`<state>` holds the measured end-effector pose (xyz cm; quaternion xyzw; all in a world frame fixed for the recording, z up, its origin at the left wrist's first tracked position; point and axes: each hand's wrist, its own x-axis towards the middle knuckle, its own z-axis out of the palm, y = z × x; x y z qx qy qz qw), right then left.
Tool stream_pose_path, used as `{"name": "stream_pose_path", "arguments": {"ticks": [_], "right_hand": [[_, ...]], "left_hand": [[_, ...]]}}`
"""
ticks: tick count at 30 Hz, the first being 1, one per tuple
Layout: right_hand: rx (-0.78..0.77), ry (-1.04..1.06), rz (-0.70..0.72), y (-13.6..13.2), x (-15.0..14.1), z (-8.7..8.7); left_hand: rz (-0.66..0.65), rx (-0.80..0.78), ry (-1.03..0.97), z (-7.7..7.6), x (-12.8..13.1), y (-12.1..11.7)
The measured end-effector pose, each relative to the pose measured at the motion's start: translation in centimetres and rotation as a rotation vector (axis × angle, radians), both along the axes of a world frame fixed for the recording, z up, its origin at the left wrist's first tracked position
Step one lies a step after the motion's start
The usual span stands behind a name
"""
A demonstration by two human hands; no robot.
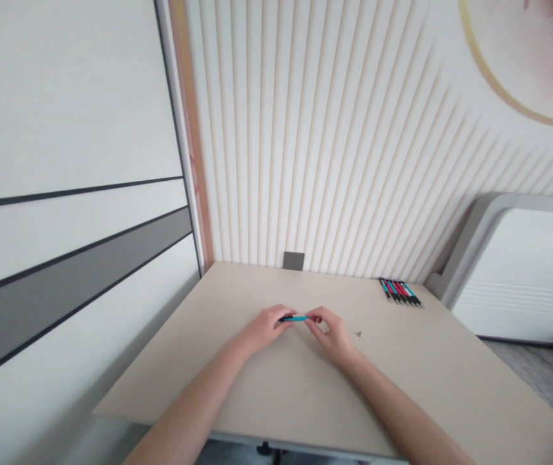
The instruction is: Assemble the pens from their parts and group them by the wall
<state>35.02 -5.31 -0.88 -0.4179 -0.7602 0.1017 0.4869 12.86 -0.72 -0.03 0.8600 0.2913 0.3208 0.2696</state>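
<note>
Between my two hands a blue pen (298, 318) with a black end lies nearly level, a little above the table (252, 387). My left hand (271, 325) is closed round its black end. At the other end, the fingertips of my right hand (329, 329) pinch the blue part. My right fingers hide that tip of the pen. A small, thin item (358, 334) lies on the tabletop just right of my right hand; it is too small to name.
Several blue, red and black pens (401, 292) lie side by side at the table's far right corner. A dark wall socket (294, 261) sits at the back edge against the ribbed wall. A white cabinet (63, 271) stands on the left, a grey-white headboard (513, 271) on the right.
</note>
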Motion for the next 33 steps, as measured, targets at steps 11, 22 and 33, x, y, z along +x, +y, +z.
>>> {"name": "stream_pose_path", "arguments": {"ticks": [11, 22, 33], "right_hand": [[0.079, -0.02, -0.019, 0.7, 0.2, -0.3], [0.065, -0.519, -0.02, 6.2, -2.9, -1.8], [0.035, -0.608, -0.002, 5.8, -0.9, -0.8]], "left_hand": [[0.224, -0.126, -0.133, -0.4, -0.5, 1.1], [0.414, -0.02, -0.087, -1.6, -2.1, 2.6], [0.401, 0.06, 0.021, -2.6, -2.5, 3.5]]}}
